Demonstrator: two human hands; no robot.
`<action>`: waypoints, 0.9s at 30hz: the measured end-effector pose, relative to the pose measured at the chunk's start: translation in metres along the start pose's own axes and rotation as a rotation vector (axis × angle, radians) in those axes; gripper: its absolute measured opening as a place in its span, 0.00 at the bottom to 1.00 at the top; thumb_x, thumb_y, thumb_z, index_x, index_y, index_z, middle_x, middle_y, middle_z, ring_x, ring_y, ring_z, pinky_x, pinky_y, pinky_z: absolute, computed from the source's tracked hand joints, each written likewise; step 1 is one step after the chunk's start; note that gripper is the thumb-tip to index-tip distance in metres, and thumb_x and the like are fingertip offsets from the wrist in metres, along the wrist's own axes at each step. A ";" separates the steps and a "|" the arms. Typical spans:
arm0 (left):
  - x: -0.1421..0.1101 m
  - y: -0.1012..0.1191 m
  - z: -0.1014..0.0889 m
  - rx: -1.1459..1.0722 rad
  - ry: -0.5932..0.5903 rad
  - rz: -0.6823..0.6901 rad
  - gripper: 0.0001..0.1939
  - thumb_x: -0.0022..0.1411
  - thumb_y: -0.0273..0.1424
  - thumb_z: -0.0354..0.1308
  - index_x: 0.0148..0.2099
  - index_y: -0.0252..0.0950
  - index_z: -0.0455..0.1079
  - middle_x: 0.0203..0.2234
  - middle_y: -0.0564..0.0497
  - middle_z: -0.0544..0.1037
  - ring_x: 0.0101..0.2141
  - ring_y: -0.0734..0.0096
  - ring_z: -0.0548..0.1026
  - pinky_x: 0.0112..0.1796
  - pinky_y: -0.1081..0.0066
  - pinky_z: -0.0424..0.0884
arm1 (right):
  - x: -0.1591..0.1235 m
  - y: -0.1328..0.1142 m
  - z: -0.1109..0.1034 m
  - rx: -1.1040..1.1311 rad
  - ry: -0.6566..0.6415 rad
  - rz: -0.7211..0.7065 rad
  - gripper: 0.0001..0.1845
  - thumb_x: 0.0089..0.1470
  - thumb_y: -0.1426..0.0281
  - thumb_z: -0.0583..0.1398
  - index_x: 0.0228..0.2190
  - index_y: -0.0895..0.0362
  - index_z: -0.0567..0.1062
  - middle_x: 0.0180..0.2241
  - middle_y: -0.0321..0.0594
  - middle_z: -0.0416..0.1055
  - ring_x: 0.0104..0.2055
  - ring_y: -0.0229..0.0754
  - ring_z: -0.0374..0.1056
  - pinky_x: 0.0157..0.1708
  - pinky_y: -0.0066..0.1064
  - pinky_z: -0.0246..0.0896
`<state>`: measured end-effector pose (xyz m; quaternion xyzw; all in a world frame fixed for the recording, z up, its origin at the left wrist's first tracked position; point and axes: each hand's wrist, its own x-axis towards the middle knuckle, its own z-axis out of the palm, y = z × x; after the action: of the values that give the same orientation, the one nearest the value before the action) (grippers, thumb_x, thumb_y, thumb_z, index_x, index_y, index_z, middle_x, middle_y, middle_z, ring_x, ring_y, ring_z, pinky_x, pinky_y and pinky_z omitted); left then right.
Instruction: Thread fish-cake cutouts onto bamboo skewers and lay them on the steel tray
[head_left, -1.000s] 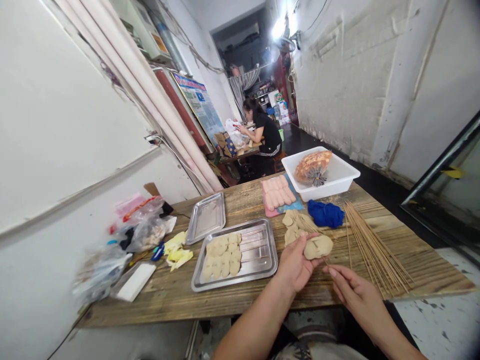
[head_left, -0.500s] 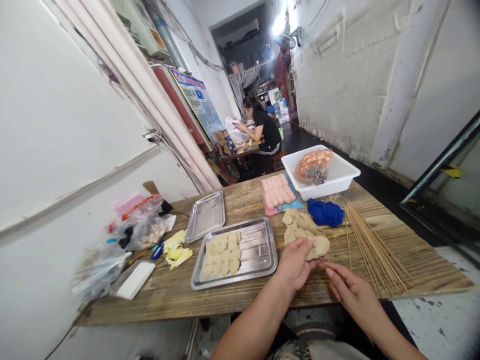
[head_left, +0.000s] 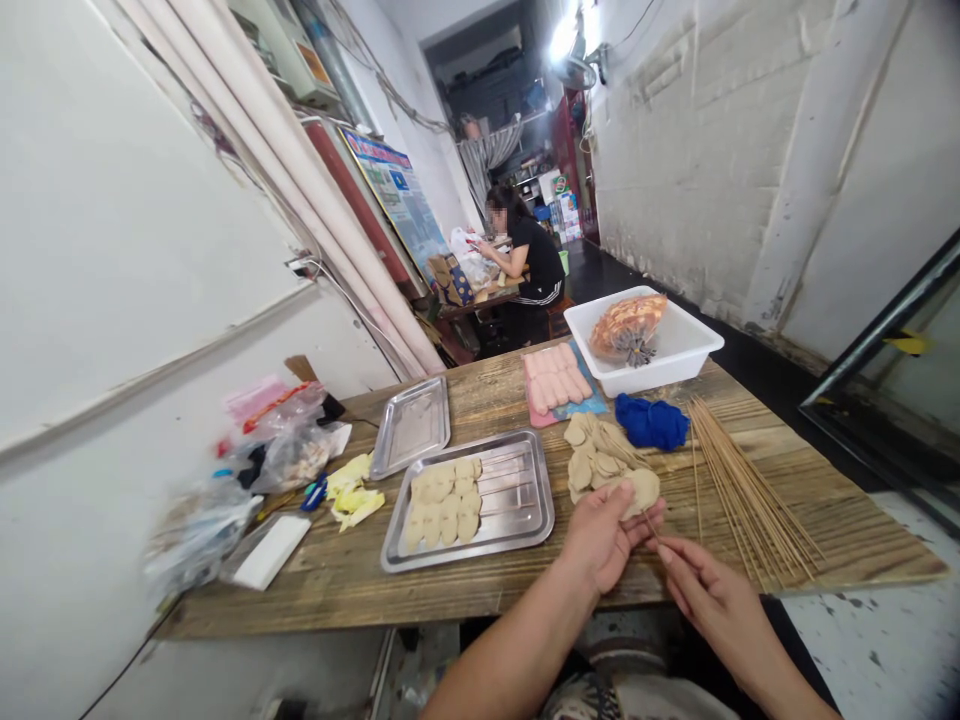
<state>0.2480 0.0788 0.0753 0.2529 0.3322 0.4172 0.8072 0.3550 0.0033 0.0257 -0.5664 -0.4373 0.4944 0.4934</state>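
My left hand (head_left: 600, 535) pinches a round tan food slice (head_left: 642, 487) just above the wooden table (head_left: 495, 585). My right hand (head_left: 701, 590) is closed on a thin bamboo skewer (head_left: 651, 524) whose tip points at that slice. A small heap of more tan slices (head_left: 592, 452) lies right behind my left hand. To the left stands a steel tray (head_left: 517, 510) with skewered slices (head_left: 442, 500) laid in rows. Loose bamboo skewers (head_left: 742, 490) are spread on the table to my right.
An empty steel tray (head_left: 412, 425), pink sausages (head_left: 556, 380), a blue cloth (head_left: 651, 422) and a white tub (head_left: 675, 345) with a bagged bundle stand further back. Plastic bags (head_left: 285, 450) crowd the left end by the wall. A person (head_left: 525, 260) sits at a far table.
My left hand has brought the slice slightly lower and nearer, and my right hand has moved the skewer up close to it. The view has shifted a little.
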 end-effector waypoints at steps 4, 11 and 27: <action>0.001 -0.010 0.002 0.011 0.031 -0.011 0.17 0.49 0.35 0.63 0.37 0.27 0.71 0.30 0.42 0.77 0.32 0.64 0.76 0.34 0.69 0.70 | -0.005 0.012 -0.003 -0.002 0.024 0.021 0.24 0.53 0.55 0.54 0.42 0.62 0.70 0.16 0.29 0.57 0.18 0.34 0.52 0.17 0.25 0.45; 0.000 -0.024 0.010 0.028 0.041 -0.038 0.18 0.46 0.37 0.64 0.36 0.27 0.71 0.28 0.42 0.77 0.28 0.68 0.76 0.26 0.76 0.66 | -0.002 0.005 -0.007 -0.029 0.068 0.006 0.23 0.52 0.55 0.54 0.39 0.62 0.71 0.15 0.28 0.56 0.17 0.33 0.51 0.17 0.25 0.44; 0.048 0.047 -0.014 1.199 0.225 0.643 0.13 0.51 0.29 0.57 0.41 0.36 0.72 0.36 0.46 0.76 0.35 0.65 0.72 0.40 0.64 0.65 | -0.007 -0.002 -0.021 0.007 0.186 -0.032 0.21 0.49 0.56 0.58 0.39 0.59 0.75 0.13 0.30 0.59 0.17 0.34 0.55 0.16 0.25 0.51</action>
<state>0.2344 0.1457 0.0831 0.6971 0.4957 0.4038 0.3246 0.3752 -0.0060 0.0286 -0.6009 -0.3971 0.4333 0.5417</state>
